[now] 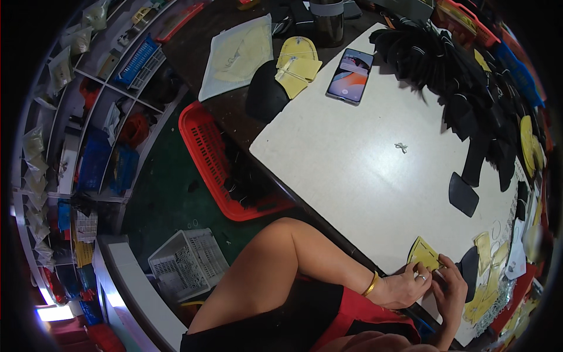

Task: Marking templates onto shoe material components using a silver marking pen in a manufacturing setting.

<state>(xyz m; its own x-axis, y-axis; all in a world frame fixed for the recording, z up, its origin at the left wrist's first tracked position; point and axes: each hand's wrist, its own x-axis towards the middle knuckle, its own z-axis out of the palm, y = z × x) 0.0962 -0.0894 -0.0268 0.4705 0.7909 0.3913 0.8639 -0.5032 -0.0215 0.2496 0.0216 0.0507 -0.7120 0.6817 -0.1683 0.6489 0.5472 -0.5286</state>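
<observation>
Near the front edge of the white board, my left hand (pixel 406 286) grips a fan-shaped flat yellow piece (pixel 421 252) with dark marks along one side. My right hand (pixel 450 287) is closed at the right edge of the same piece, fingertips close to my left fingers. Whether a small item sits between my fingertips is hidden. A black flat piece (pixel 468 267) lies just right of my right hand. Beyond it are several yellow cut pieces (pixel 483 258) and a heap of small clear-looking bits (pixel 495 308).
The white board (pixel 328 152) carries a phone (pixel 350 76), a small tangle of ties (pixel 400 148) and bundles of black pieces (pixel 416 56). Bundled yellow pieces (pixel 297 64) lie on the dark table at the far left. A red basket (pixel 205 158) and grey crate (pixel 187 264) stand below.
</observation>
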